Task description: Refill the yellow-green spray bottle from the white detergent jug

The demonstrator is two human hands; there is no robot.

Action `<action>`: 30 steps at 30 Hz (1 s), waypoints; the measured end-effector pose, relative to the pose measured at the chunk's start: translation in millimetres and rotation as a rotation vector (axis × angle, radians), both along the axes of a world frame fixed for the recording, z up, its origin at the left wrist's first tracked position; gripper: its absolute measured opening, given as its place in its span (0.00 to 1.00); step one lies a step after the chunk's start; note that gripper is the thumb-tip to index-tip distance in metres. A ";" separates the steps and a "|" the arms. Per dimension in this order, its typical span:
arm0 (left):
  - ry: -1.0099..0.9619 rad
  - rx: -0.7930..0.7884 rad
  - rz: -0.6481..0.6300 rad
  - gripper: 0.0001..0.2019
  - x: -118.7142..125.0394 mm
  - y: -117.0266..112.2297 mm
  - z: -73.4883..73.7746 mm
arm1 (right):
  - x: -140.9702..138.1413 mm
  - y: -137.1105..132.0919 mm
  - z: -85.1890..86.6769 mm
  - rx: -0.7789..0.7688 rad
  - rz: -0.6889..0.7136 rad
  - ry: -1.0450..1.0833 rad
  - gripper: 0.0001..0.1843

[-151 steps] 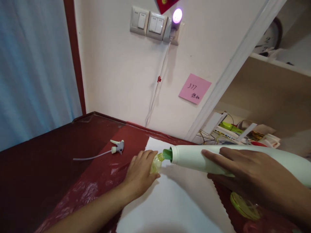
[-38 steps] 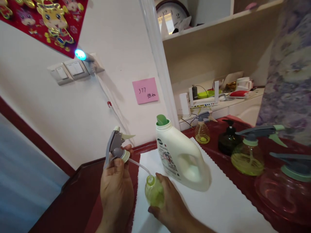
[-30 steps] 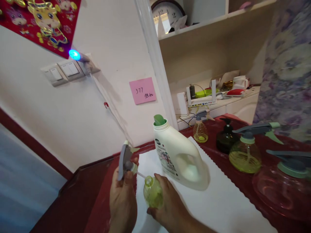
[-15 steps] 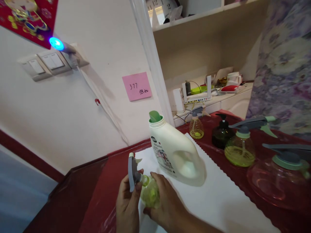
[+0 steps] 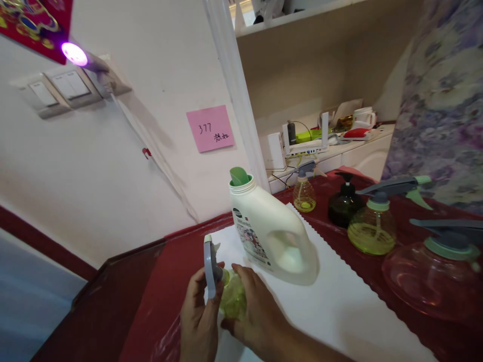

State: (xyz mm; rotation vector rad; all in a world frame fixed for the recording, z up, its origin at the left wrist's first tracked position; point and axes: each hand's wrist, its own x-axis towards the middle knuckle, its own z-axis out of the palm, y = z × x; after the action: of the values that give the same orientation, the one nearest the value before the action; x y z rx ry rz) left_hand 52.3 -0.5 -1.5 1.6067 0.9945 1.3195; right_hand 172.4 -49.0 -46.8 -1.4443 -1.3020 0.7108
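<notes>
- My left hand is pinched around the grey spray head, sitting right on the neck of the small green bottle.
- My right hand is wrapped around that bottle, down at the near edge of the white mat.
- The white detergent jug stands upright just behind it, no cap on.
- A few spray bottles are off to the right on the red table.

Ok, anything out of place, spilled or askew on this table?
One thing: the white detergent jug stands uncapped on the white mat, green spout exposed. No spill shows. The left hand holds the trigger sprayer on the small green bottle, held by the right hand.
</notes>
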 end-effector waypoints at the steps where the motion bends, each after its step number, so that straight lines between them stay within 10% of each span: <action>1: 0.006 0.000 0.003 0.21 -0.2 0.5 -0.6 | 0.2 -0.1 1.1 -0.012 0.000 0.005 0.52; 15: 0.091 -0.010 -0.031 0.19 2.5 2.0 -4.3 | -4.7 1.3 -11.0 0.057 -0.015 -0.023 0.53; 20: 0.062 0.006 -0.047 0.19 5.2 0.3 -6.2 | -7.6 -10.0 -17.5 0.401 -0.154 -0.056 0.43; 25: 0.051 -0.003 -0.098 0.16 7.7 -4.0 -8.1 | 21.1 -20.7 31.4 0.651 -0.229 -0.299 0.28; 30: 0.013 0.024 -0.096 0.14 9.9 -7.1 -9.3 | 60.3 -3.5 112.8 0.620 0.175 -0.951 0.33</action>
State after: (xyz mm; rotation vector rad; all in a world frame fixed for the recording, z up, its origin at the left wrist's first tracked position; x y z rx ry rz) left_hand 62.2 -7.5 -10.9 1.6621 0.9016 1.2614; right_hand 232.7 -52.5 66.0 -1.1519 -2.1375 -0.3602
